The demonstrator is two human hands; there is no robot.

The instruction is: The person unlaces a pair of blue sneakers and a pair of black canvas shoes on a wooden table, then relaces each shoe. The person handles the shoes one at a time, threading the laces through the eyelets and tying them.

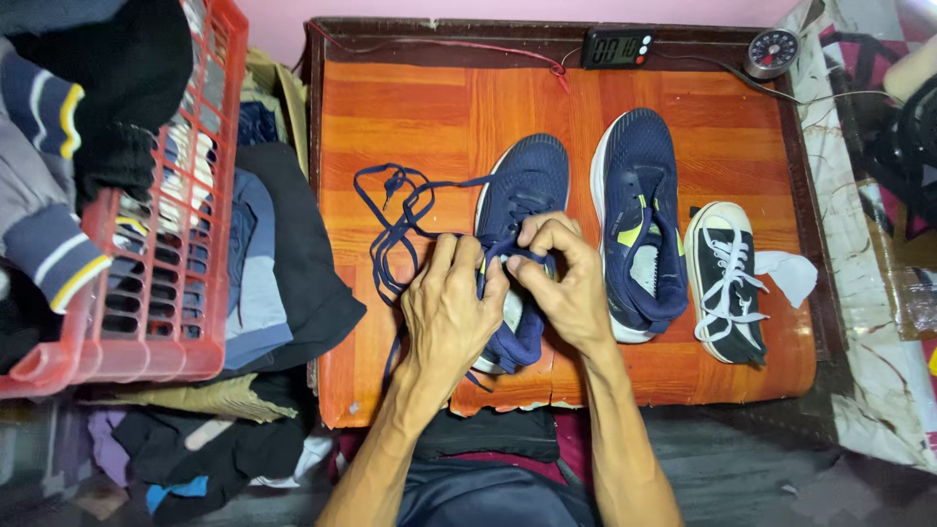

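Observation:
A navy sneaker (527, 185) lies on the orange wooden table (410, 107), toe pointing away from me. My left hand (449, 312) grips its tongue and collar from the left. My right hand (566, 283) pinches the navy shoelace (395, 229) at the eyelets near the tongue. The lace runs out in loose loops to the left of the shoe. A second navy sneaker (639, 215) with yellow accents lies just to the right, laced.
A small black canvas shoe with white laces (727, 278) sits at the table's right, next to a white scrap (791, 273). A digital timer (617, 47) and a round dial (771, 49) stand at the back edge. A red laundry basket (166, 263) with clothes is left.

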